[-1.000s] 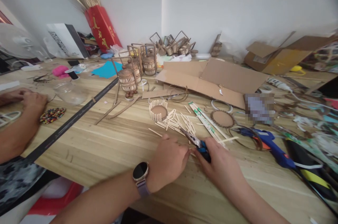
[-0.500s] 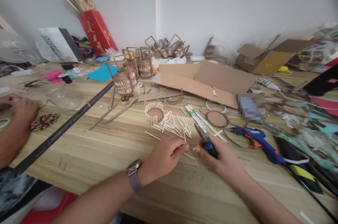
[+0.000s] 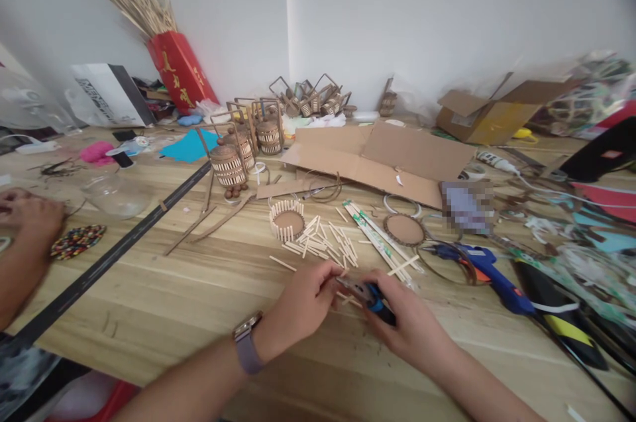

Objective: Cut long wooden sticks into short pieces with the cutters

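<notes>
Metal pliers [image 3: 371, 296], thin wooden sticks [image 3: 320, 248]

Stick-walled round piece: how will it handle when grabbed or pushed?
The stick-walled piece is probably light: thin sticks around a brown disc. They may snap if squeezed; no top rim shows. Sitting flat, it'll likely slide, not roll.

at the frame's lower centre, the blue-handled metal pliers [image 3: 373, 301] have swung toward the bare left hand [image 3: 309, 298].
</notes>
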`<state>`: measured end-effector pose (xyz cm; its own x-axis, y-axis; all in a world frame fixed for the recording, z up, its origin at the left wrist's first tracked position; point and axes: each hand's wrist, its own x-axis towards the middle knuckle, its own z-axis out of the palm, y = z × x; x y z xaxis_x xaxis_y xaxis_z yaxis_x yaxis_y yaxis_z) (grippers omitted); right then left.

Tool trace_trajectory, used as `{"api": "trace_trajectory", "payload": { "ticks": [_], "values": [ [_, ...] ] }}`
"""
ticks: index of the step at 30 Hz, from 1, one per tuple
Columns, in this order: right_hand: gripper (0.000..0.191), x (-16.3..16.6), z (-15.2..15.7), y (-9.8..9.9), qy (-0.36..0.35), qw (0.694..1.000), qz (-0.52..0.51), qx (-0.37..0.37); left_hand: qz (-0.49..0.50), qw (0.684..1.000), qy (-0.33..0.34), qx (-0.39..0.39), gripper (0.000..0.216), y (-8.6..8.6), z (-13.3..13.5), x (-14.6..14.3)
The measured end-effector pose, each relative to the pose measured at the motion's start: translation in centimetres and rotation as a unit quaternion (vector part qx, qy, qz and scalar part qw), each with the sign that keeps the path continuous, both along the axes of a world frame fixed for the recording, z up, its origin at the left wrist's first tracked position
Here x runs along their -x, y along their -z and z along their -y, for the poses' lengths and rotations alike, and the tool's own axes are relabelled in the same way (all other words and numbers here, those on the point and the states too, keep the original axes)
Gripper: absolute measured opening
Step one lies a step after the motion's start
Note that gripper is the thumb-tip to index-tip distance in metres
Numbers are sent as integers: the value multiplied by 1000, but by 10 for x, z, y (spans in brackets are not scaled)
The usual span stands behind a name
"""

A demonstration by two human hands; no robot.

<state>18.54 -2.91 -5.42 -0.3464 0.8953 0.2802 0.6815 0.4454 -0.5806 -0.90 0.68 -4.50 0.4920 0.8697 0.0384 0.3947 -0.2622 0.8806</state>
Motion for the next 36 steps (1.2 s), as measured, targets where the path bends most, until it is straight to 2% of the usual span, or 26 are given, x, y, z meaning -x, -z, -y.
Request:
{"api": "trace_trajectory", "payload": {
  "ticks": [7,10,14,17,20,23,29,32,36],
  "values": [
    [43,0,3,4,-1,1000,17,-7,6,999,22,32,21,-2,5,-3],
    [53,0,5,6,-19,1000,18,-5,43,996,58,55,22,-5,7,-3],
    [55,0,6,6,-42,999,12,-22,39,992,108,55,19,-8,8,-2],
    [56,1,4,6,-33,995,0,-91,61,990,88,88,14,-5,4,-2],
    [54,2,1,5,33,989,-24,-145,150,972,46,177,13,1,-2,-5],
    [49,6,0,5,71,986,-38,-146,234,941,5,245,32,8,-7,-8],
    [53,12,0,8,46,991,-36,-117,322,892,-25,317,43,13,-3,-15],
    [49,12,1,9,47,990,-24,-129,327,881,-18,341,42,14,0,-17],
    [47,12,1,9,45,990,-25,-130,328,882,-14,338,41,15,2,-19]
  ]
}}
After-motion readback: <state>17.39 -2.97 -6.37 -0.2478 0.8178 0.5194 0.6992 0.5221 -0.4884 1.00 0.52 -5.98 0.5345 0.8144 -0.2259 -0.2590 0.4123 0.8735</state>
